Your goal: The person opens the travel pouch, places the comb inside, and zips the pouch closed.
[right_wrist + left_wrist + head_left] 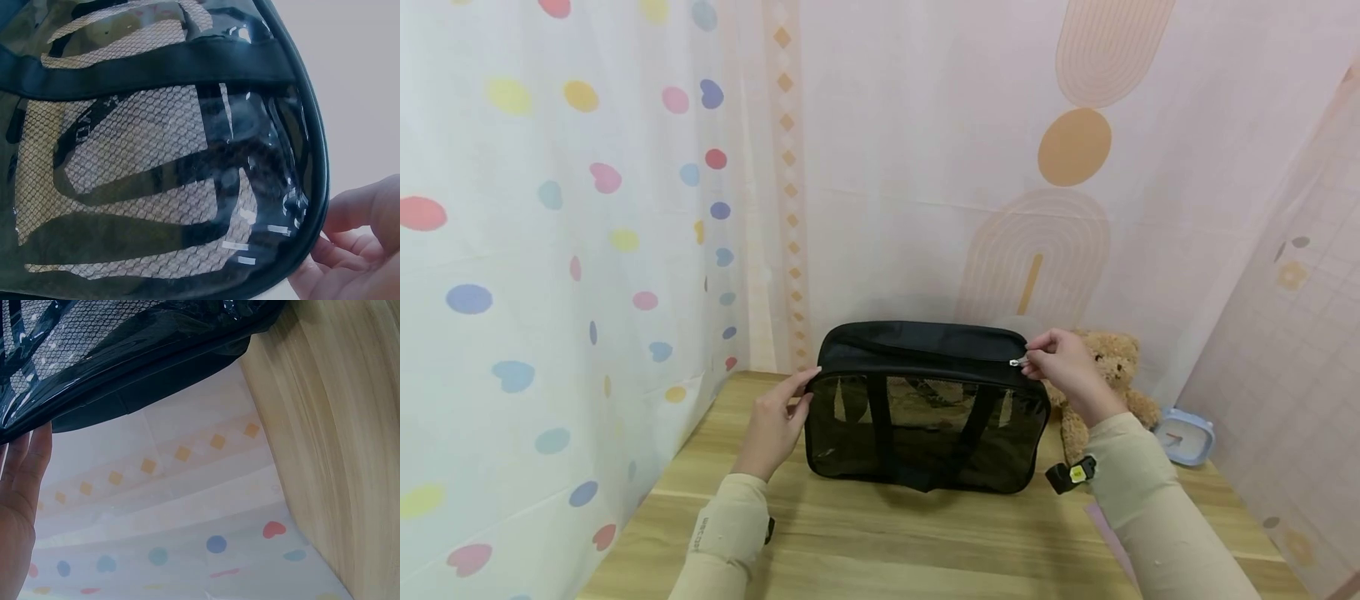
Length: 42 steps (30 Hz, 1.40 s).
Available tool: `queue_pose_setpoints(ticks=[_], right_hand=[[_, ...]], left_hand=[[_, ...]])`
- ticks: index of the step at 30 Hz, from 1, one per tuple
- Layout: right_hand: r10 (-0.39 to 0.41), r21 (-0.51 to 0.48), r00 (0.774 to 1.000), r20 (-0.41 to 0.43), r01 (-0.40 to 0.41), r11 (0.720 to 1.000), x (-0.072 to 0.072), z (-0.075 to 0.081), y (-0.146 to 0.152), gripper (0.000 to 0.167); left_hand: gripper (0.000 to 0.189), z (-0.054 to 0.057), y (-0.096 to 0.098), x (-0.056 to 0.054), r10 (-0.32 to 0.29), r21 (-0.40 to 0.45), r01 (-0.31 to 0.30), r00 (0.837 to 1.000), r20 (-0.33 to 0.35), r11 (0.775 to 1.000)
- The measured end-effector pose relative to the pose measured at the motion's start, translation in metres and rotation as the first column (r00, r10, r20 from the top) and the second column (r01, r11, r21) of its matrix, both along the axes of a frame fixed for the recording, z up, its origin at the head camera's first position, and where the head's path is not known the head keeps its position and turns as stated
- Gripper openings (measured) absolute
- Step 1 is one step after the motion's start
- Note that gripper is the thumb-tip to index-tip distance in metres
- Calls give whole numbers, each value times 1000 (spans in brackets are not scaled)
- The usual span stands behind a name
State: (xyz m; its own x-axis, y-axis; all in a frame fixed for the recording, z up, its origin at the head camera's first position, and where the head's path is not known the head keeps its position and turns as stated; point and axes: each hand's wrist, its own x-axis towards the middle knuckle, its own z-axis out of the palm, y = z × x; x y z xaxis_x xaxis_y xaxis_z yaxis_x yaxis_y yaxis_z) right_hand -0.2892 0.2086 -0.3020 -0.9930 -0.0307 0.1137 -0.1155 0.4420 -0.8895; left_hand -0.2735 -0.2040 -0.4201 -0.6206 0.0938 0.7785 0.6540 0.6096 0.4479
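Observation:
A black bag (925, 450) with a clear front stands upright on the table, its dark strap hanging down the front. Mesh (137, 144) shows through the clear panel in both wrist views. At the bag's upper left corner, my left hand (778, 421) grips the edge between fingers and thumb; its fingers pass behind the black piping in the left wrist view. My right hand (1067, 371) pinches the silver zipper pull (1017, 362) at the right end of the top. The zipper pull is hidden in the right wrist view, where the fingers sit beside the rounded corner.
Behind my right hand sits a brown teddy bear (1112, 358), partly covered. A light blue alarm clock (1183, 436) stands right of it. Something flat and pink (1108, 537) lies under my right forearm. Patterned curtains (880, 167) enclose the wooden table (865, 550) at the back and sides.

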Motion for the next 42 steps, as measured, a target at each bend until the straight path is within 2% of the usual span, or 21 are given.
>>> queue_pose_setpoints(ticks=[4, 12, 16, 22, 27, 35, 42], right_hand=[[37, 45, 999, -10, -36, 998, -2, 4, -6, 18], [43, 62, 999, -12, -42, 997, -5, 4, -13, 17], [68, 51, 997, -24, -67, 996, -7, 0, -16, 14], [63, 48, 998, -27, -62, 997, -9, -4, -18, 12], [94, 50, 995, -36, -92, 995, -9, -3, -26, 13], [69, 45, 997, -22, -67, 997, -11, -3, -29, 13], [92, 36, 995, -38, -91, 995, -13, -3, -31, 12]], left_hand=[[48, -1, 1, -1, 3, -3, -3, 1000, 0, 1000], [47, -1, 3, 0, -3, 6, 3, 1000, 11, 1000], [47, -1, 4, -1, -4, 12, 4, 1000, 9, 1000], [47, 0, 4, 0, -11, 4, 11, 1000, 13, 1000], [48, 0, 4, 0, -4, 5, 4, 1000, 15, 1000], [48, -1, 4, -1, -2, 10, 2, 1000, 30, 1000], [49, -1, 7, -3, 1, 19, -1, 1000, 24, 1000]])
